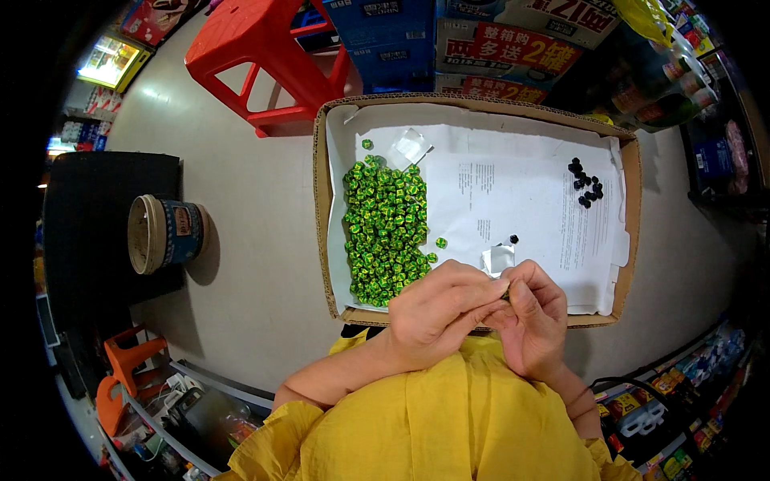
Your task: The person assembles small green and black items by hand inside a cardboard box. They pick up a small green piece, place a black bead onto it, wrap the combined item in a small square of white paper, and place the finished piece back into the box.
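Note:
My left hand (pixel 447 305) and my right hand (pixel 531 317) meet over the near edge of a shallow cardboard box (pixel 321 200). Their fingertips pinch together on a tiny dark piece (pixel 505 295), mostly covered by the fingers, so its kind does not show. Just beyond them lie shiny silver foil squares (pixel 499 258) with one black pellet (pixel 514 239) beside them. A big heap of small green-and-gold wrapped balls (pixel 387 228) fills the box's left side. More foil squares (pixel 411 147) sit at the heap's far end. Loose black pellets (pixel 585 184) are scattered at the far right.
White printed paper (pixel 529 176) lines the box. Beyond it are a red plastic stool (pixel 257 48) and stacked drink cartons (pixel 505 48). A round tub (pixel 172 232) stands to the left, and an orange stool (pixel 132 361) at lower left. Shelves of goods (pixel 666 401) are at lower right.

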Demonstrator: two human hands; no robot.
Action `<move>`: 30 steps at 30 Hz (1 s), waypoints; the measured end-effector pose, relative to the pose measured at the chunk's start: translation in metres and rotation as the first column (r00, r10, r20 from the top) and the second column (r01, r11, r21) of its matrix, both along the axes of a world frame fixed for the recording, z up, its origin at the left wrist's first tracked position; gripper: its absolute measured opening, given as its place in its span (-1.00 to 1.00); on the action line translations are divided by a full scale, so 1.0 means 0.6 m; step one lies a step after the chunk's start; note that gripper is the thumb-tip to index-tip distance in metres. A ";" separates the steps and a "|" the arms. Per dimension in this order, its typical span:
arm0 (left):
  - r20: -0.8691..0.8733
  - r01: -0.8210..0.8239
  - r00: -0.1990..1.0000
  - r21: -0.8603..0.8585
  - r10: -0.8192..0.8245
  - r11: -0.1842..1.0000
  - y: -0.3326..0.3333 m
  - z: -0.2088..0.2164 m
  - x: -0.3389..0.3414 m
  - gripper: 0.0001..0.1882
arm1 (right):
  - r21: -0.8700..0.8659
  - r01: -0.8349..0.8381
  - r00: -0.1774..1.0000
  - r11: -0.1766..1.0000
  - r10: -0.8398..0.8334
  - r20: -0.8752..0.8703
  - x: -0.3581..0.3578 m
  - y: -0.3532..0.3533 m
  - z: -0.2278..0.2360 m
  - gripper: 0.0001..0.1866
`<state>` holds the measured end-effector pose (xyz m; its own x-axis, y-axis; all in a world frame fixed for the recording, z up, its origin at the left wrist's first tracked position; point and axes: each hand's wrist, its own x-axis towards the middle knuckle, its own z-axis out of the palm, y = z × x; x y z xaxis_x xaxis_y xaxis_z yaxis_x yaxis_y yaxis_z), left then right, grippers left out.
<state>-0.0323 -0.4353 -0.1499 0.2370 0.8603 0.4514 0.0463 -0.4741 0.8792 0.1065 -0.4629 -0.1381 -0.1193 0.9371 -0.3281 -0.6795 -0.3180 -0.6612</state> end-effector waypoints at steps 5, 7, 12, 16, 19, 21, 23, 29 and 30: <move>-0.046 0.026 0.999 0.116 -0.021 0.993 0.017 -0.022 -0.002 -0.75 | -0.087 -0.081 0.992 0.993 0.072 -0.105 0.010 0.006 -0.004 -0.85; 0.083 0.058 0.995 -0.024 -0.056 0.998 0.018 -0.025 0.000 -0.76 | -0.068 -0.096 0.985 0.993 0.085 -0.148 0.008 0.006 -0.009 -0.86; 0.554 0.353 0.833 -0.532 0.001 0.770 0.013 -0.005 -0.011 -0.86 | 0.482 -0.160 0.755 0.862 -0.208 0.623 0.006 0.012 -0.006 -0.90; 0.685 0.553 0.722 -0.655 0.097 0.514 0.010 0.014 -0.018 -0.92 | 0.648 -0.381 0.593 0.659 -0.363 0.718 0.035 0.037 -0.002 -0.86; 0.716 0.619 0.694 -0.643 0.068 0.451 0.005 0.013 -0.017 -0.93 | 0.713 -0.353 0.665 0.606 -0.374 0.647 0.043 0.047 -0.005 -0.84; 0.722 0.617 0.688 -0.634 0.073 0.466 0.005 0.018 -0.012 -0.93 | 0.680 -0.374 0.696 0.631 -0.293 0.655 0.047 0.049 -0.004 -0.84; 0.728 0.613 0.682 -0.625 0.077 0.483 0.004 0.017 -0.010 -0.93 | 0.647 -0.396 0.725 0.652 -0.211 0.656 0.047 0.046 -0.004 -0.84; 0.526 0.374 0.849 -0.534 -0.048 0.758 0.004 0.011 -0.011 -0.93 | 0.429 -0.140 0.899 0.893 -0.067 0.432 0.017 0.016 -0.006 -0.80; 0.574 0.399 0.819 -0.555 -0.011 0.730 0.003 0.011 -0.008 -0.92 | 0.402 -0.066 0.900 0.913 -0.119 0.418 0.010 0.012 -0.005 -0.77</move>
<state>-0.0370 -0.4334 -0.1435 0.3510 0.9338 -0.0696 -0.5143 0.2544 0.8190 0.1122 -0.4556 -0.1413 -0.0283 0.9978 0.0594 -0.3065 0.0479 -0.9507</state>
